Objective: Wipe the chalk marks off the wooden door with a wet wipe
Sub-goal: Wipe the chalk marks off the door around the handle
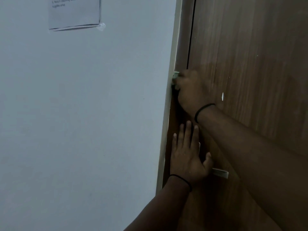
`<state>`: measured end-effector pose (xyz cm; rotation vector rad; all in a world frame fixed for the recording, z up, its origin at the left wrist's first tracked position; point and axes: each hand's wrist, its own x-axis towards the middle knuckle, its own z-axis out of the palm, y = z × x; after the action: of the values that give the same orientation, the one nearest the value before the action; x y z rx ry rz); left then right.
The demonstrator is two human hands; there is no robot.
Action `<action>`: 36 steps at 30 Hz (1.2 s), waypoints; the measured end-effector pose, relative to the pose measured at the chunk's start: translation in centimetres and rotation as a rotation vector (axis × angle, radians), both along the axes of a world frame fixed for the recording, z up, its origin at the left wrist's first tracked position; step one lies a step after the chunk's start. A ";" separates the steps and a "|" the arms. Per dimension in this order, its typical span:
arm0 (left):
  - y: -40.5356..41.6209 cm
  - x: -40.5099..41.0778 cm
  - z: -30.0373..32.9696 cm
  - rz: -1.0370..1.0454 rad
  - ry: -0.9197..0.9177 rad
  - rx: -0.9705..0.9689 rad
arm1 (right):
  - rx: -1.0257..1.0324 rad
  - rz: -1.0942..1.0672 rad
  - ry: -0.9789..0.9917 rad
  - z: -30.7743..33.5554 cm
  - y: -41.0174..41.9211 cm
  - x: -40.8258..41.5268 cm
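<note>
Wooden door (250,64) fills the right side of the view, grain running top to bottom w/ the door's long axis, all leaning a bit rightward toward the top in this wide-angle shot. Dark gap along its left edge, then brown frame (179,52), then pale wall (83,114).

Wet wipe (175,80): greenish, bunched, only a sliver showing at the frame/wall edge, approx mid-height. Right hand (190,90) is curled round it, pressing it there; arm crosses the door from lower right, black band (202,111) on wrist.

Left hand (187,155) lies flat on the frame/door edge below, fingers straight and pointing up, thumb out to the right, holding nothing. Black band on that wrist too. Metal handle (220,173) sticks out rightward from behind it.

White mark (222,97) on the door, right of the right hand; a few tiny white specks higher up.

Paper notice (75,12) taped on wall top left; text too blurred to read beyond a few words, maybe "cleaning tools".
</note>
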<state>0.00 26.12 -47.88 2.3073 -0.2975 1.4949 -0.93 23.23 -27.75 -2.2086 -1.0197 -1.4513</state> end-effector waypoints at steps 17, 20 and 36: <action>0.0 -0.2 0.1 0.011 0.025 -0.002 | -0.184 -0.080 -0.111 -1.3 -0.1 0.8; 0.0 -0.1 0.1 0.025 0.021 0.006 | -0.314 -0.087 -0.079 -3.0 -3.0 1.1; 0.0 -0.7 0.2 0.053 0.053 0.019 | -0.379 -0.340 -0.095 -5.4 -13.1 0.7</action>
<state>-0.74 26.13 -47.69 2.3826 -0.2391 1.4594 -0.27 10.08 -33.17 -2.7145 -1.0613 -1.6255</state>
